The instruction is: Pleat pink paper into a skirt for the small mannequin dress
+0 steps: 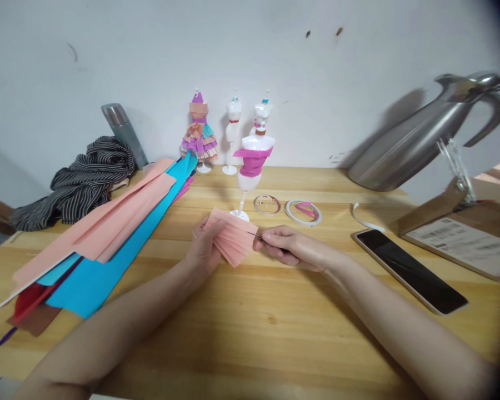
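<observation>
A pleated piece of peach crepe paper (pixel 232 236) fans out in my left hand (pixel 206 244), whose fingers and thumb pinch its left part. My right hand (pixel 281 244) is closed around small dark scissors (pixel 257 237), mostly hidden by the fingers. Their thin tip lies against the right edge of the peach paper. Just behind the paper stands a white mini dress form (pixel 250 183) wrapped in a magenta paper band (pixel 254 161). Its round base shows partly above the paper.
Crepe paper sheets (pixel 120 222) lie left, beside a striped cloth (pixel 95 166) and a flask (pixel 125 130). A dressed mini mannequin (pixel 199 133) stands near the wall. Tape rolls (pixel 303 212), a phone (pixel 410 271), a cardboard box (pixel 462 233) and a steel jug (pixel 412 139) are right.
</observation>
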Available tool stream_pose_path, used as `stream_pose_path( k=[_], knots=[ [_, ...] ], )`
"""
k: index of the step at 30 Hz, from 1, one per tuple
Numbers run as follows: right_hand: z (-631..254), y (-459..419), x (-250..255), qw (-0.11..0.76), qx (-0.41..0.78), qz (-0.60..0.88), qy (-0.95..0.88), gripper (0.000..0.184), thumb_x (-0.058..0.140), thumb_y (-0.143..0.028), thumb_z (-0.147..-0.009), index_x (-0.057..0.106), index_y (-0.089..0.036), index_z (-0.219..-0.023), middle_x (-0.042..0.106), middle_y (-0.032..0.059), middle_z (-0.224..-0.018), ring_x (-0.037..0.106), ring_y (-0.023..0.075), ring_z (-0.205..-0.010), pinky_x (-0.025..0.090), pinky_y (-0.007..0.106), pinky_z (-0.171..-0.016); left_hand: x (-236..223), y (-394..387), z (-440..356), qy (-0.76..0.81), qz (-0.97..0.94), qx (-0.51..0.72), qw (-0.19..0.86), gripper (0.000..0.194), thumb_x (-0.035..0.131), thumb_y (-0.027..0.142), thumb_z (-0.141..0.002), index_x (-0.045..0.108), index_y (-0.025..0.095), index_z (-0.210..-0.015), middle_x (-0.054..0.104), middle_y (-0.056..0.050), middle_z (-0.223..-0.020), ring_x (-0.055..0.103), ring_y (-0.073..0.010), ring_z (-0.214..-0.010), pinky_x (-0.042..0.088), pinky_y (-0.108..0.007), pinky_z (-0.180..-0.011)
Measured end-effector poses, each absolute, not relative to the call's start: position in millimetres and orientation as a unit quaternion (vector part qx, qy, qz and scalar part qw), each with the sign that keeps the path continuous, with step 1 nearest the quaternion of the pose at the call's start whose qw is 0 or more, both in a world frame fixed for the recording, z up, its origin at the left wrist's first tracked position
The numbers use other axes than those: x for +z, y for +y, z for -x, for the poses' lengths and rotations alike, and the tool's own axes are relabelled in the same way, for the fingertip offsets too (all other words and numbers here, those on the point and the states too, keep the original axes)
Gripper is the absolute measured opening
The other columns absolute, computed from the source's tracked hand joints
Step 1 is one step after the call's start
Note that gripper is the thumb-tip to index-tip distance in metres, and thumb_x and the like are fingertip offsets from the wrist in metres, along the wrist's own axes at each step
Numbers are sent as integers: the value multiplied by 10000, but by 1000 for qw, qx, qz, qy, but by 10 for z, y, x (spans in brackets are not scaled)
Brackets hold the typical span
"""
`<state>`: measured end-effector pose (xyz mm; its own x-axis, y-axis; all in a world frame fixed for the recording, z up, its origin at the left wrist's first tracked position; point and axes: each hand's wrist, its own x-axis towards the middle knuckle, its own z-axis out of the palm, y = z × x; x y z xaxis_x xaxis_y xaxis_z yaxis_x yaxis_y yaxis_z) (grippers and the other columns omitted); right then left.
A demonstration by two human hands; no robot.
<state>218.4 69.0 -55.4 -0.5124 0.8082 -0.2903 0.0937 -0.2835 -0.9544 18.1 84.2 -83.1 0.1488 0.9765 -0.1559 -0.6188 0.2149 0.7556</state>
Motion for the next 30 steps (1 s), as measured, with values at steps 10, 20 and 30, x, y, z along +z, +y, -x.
stream_pose_path(
  k=[10,20,30],
  knots=[
    [-2115,659,-536,279,713,441,-468,376,646,-488,-756,604,-121,-825,286,-87,-535,157,32,-416,26,196,-367,-839,859,-191,340,-277,586,682,371,853,317,-534,647,122,-772,685,-53,-767,619,-177,-718,500,-308,-681],
    [-2094,651,-539,281,718,439,-462,335,646,-451,-761,601,-123,-814,281,-86,-530,156,30,-415,32,187,-370,-854,856,-204,337,-277,591,679,366,851,323,-543,653,123,-778,676,-44,-749,610,-162,-693,497,-296,-666],
    [-2104,650,-554,277,718,436,-466,347,651,-455,-752,602,-118,-818,279,-91,-521,152,25,-415,35,187,-372,-851,868,-208,343,-280,599,667,369,857,335,-537,625,137,-745,664,-34,-733,611,-165,-691,487,-303,-666]
  ],
)
